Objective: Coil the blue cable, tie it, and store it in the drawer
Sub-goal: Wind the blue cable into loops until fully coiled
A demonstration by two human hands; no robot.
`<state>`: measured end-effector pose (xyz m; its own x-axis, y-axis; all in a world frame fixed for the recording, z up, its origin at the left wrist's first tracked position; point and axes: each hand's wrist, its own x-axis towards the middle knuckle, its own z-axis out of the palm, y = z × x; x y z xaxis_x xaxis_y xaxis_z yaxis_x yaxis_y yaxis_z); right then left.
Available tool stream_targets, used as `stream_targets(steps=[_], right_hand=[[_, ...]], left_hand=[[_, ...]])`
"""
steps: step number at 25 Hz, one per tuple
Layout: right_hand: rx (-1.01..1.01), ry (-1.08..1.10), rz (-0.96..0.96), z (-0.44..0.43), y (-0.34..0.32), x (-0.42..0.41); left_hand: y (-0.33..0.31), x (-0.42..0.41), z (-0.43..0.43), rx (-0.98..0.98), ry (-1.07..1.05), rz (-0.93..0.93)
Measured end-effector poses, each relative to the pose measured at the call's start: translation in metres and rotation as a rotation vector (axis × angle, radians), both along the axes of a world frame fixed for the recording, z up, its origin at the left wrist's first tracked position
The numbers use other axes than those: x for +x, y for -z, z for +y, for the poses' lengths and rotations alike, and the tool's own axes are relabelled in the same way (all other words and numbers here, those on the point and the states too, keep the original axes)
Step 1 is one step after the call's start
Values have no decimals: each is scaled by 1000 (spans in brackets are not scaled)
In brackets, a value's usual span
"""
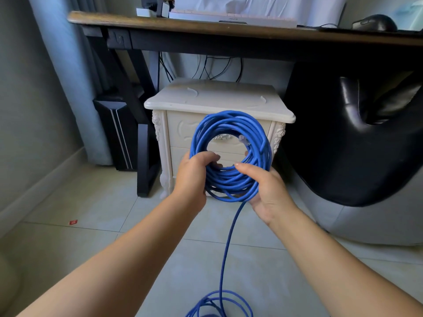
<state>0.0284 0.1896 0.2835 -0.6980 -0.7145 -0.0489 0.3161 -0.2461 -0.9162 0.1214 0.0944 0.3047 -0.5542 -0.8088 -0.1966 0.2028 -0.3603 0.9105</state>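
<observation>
Head view, one moment.

The blue round-jacketed network cable [229, 117] is mostly wound into a ring of many turns. The ring is held upright in the air, in front of the cream-white carved bedside cabinet [217, 97].

- The left hand [193, 172] grips the ring at its lower left, fingers curled through the opening and round the bundle of turns.
- The right hand [266, 193] holds the ring at its lower right, thumb laid over the strands and palm cupped beneath (fingertips hidden behind the cable).
- A clear plastic plug [242, 139] shows at the inner right of the ring.
- One strand leaves the bottom of the ring and runs down between the forearms. It joins a few loose loops [219, 300] on the pale tiled floor [91, 209] at the lower edge of view.

The cabinet's upper drawer front [183, 131] sits flush. Its silvery handle [220, 137] is seen through the ring. A second drawer front lies below it, largely covered by the hands and cable.

Surroundings:
- A dark wooden desk [206, 26] stands over the cabinet, bearing a white keyboard [229, 18] and a black mouse [375, 22].
- Thin black wires [206, 69] hang behind the cabinet.
- A black computer tower [116, 133] stands to the left, and a black leather chair [366, 156] to the right.
- A small red scrap [73, 222] lies on the floor, well left of the hands.
</observation>
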Motion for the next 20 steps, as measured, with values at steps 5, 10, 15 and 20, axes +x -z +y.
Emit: stream_targets(steps=[5, 10, 15, 20], right_hand=[[135, 164, 121, 0, -9, -13], [248, 197, 463, 4, -15, -26], [548, 36, 1157, 4, -15, -19], [504, 65, 1245, -2, -13, -6]], left_hand=[[7, 6, -8, -102, 283, -116], [-2, 13, -26, -409, 361, -111], [-1, 18, -26, -1342, 382, -461], [9, 11, -16, -1347, 185, -523]])
